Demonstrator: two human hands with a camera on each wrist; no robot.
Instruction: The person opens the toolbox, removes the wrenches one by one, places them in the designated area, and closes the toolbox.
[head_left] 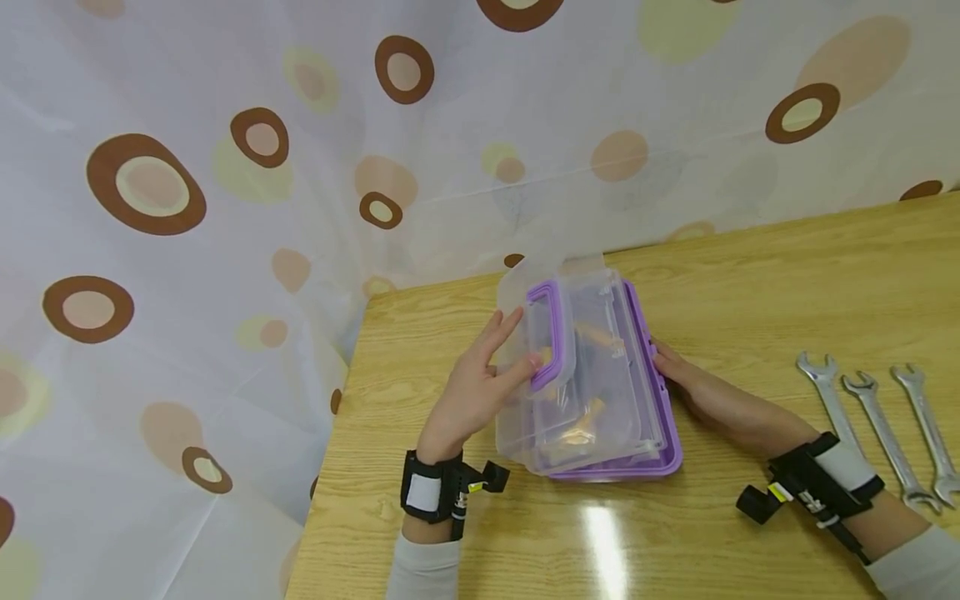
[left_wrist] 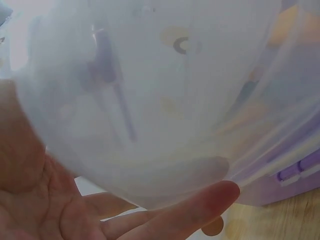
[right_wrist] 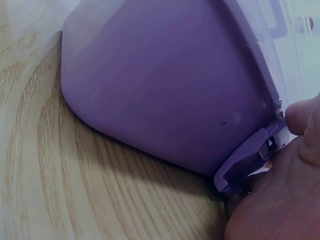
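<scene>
A purple storage box [head_left: 670, 433] with a clear lid [head_left: 600, 375] stands on the table. The lid sits askew over the box, and a purple carrying handle [head_left: 557, 333] is on it. My left hand [head_left: 471, 385] lies at the lid's left part, thumb near the handle, fingers fairly straight; the left wrist view shows a fingertip [left_wrist: 225, 194] touching the clear plastic. At the box's right side my right hand [head_left: 731, 404] grips a purple latch [right_wrist: 245, 160], thumb [right_wrist: 298, 116] at the rim. Orange-tan items [head_left: 585, 423] show blurrily through the lid; their kind is unclear.
Three metal wrenches [head_left: 831, 400] lie side by side at the table's right, near my right forearm. A patterned cloth [head_left: 450, 150] hangs behind and left of the wooden table [head_left: 405, 350]. Both wrists wear black straps with small cameras.
</scene>
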